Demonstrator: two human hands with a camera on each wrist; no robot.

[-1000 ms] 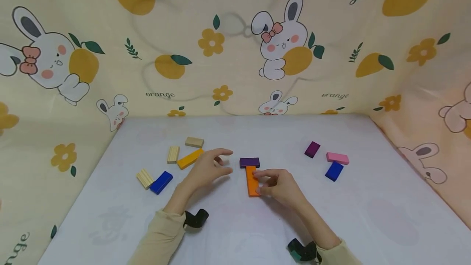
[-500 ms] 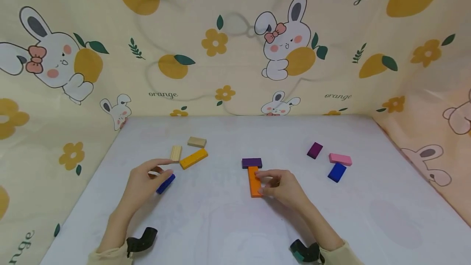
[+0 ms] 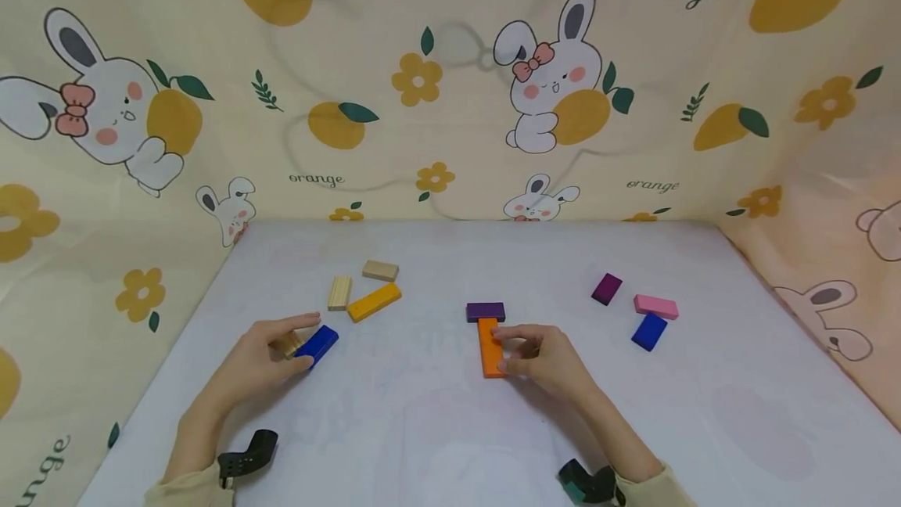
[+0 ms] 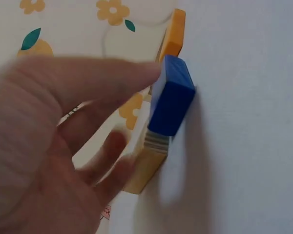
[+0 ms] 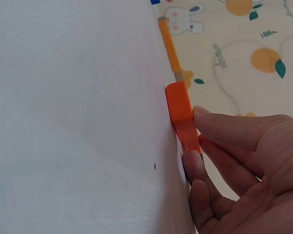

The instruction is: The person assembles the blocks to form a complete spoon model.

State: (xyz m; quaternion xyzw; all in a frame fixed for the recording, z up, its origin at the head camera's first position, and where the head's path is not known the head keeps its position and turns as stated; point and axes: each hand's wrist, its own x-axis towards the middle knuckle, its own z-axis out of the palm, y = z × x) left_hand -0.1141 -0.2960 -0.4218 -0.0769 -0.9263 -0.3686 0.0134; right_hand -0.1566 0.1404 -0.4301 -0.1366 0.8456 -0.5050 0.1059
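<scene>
Left hand (image 3: 246,362) spanning a blue block (image 3: 320,344), right hand (image 3: 554,362) holding an orange block (image 3: 489,352)

On the white table (image 3: 450,436), a yellow block (image 3: 375,302) and two wooden blocks (image 3: 339,293) are lying beyond the left hand, whose palm is partly hiding a third wooden block (image 4: 151,165) beside the blue one. Magenta (image 3: 607,289), pink (image 3: 656,306) and second blue blocks (image 3: 649,332) are lying rightward. A purple block (image 3: 486,311) is abutting the orange block's far end. The left thumb and index finger are standing apart around the blue block, contact unclear; the right thumb and bent fingers are gripping the orange block's right side. Ten blocks are showing.
</scene>
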